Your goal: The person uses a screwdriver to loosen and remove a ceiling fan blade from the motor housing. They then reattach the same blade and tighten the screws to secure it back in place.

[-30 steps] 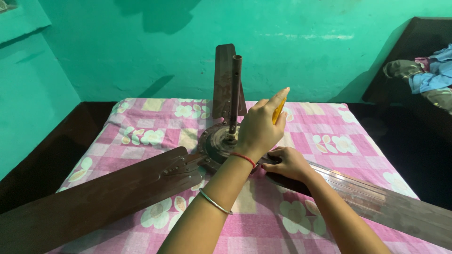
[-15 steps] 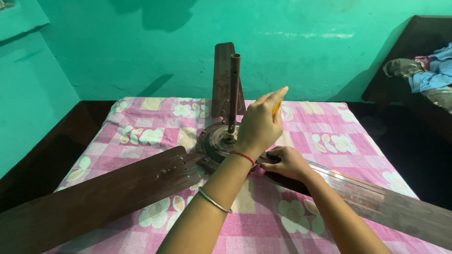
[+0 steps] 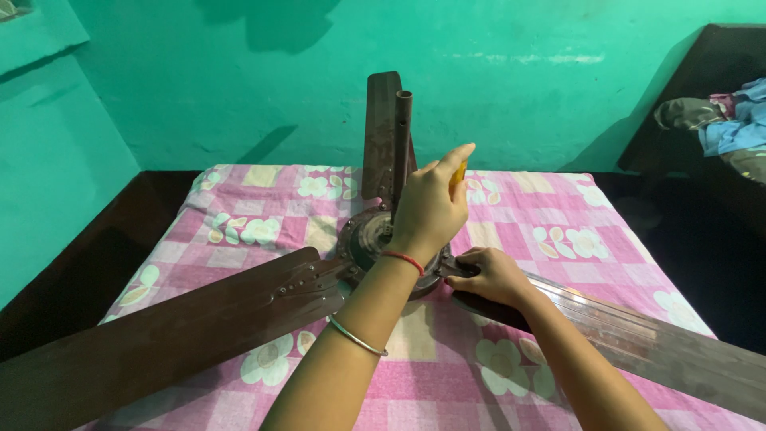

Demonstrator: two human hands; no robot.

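All three blades still sit on the fan hub (image 3: 375, 239); left hand (image 3: 427, 209) grips a yellow-handled tool (image 3: 457, 174) above it, right hand (image 3: 491, 275) pins the nearest blade (image 3: 638, 335).

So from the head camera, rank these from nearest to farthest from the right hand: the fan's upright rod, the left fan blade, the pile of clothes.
1. Upright rod, just behind the right hand.
2. Left fan blade, across the fan's centre.
3. Pile of clothes, far right corner.

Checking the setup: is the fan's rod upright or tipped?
Upright: the rod rises straight from the hub, which lies flat on the cloth.
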